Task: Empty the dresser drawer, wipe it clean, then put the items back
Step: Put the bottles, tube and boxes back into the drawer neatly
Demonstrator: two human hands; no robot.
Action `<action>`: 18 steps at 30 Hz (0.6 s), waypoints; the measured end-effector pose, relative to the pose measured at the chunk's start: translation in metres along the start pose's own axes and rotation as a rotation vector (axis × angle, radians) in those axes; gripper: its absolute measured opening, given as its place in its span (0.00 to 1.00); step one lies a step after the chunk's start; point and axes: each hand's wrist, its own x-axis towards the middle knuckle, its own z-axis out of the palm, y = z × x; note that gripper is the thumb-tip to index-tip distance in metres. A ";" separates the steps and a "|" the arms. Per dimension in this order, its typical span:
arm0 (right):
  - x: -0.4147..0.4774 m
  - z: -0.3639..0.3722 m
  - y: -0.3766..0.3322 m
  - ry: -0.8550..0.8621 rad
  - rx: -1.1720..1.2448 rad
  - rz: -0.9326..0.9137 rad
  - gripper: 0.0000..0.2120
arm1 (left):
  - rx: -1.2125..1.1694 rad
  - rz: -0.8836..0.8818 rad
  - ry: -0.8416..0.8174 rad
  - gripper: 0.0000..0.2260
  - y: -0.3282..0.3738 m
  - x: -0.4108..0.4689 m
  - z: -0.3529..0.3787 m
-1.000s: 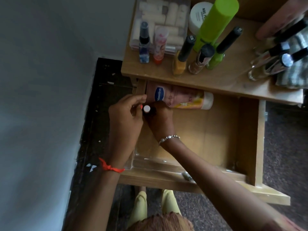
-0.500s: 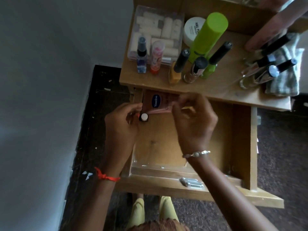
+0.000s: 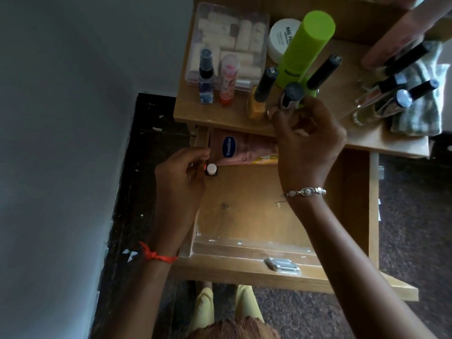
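1. The dresser drawer point(image 3: 281, 211) is standing pulled out beneath the dresser top point(image 3: 220, 118); its wooden floor is showing mostly bare.
2. A pink Vaseline lotion tube point(image 3: 241, 150) is lying on its side at the back of the drawer, partly tucked under the dresser top's edge.
3. The left hand point(image 3: 181, 177) is sitting at the drawer's back left corner, fingers curled around a small dark bottle with a white cap point(image 3: 211, 169); the bottle is standing upright just in front of the tube. The grip looks closed on it, thumb above and fingertips beside the cap.
4. The right hand point(image 3: 309, 140) is reaching up over the dresser top's front edge, fingers pinching a nail polish bottle with a black cap point(image 3: 291, 96); the bottle body is mostly hidden by the fingers.
5. A yellow nail polish bottle point(image 3: 259, 99) is standing just left of the pinched one; a tall lime-green canister point(image 3: 305, 47) is rising behind them.
6. Farther left, a blue spray bottle point(image 3: 205, 77) and an orange-red tube point(image 3: 227, 79) are standing in front of a clear plastic box point(image 3: 227, 42) of pale rolls.
7. A white jar point(image 3: 281, 40) is sitting behind the canister.
8. A folded checked cloth point(image 3: 415, 106) is lying at the right end, with several black-capped bottles leaning across it.
9. A metal handle plate point(image 3: 283, 265) is lying on the drawer's front rail.
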 end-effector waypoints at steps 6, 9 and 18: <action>-0.040 -0.039 -0.002 -0.144 0.011 -0.057 0.11 | -0.007 -0.017 0.021 0.14 0.001 0.002 0.000; -0.064 -0.032 0.015 -0.360 -0.017 -0.020 0.11 | 0.033 -0.027 0.018 0.14 -0.001 0.002 0.002; -0.074 0.028 0.055 -0.539 -0.132 0.119 0.06 | 0.052 -0.029 0.020 0.13 -0.002 0.002 0.002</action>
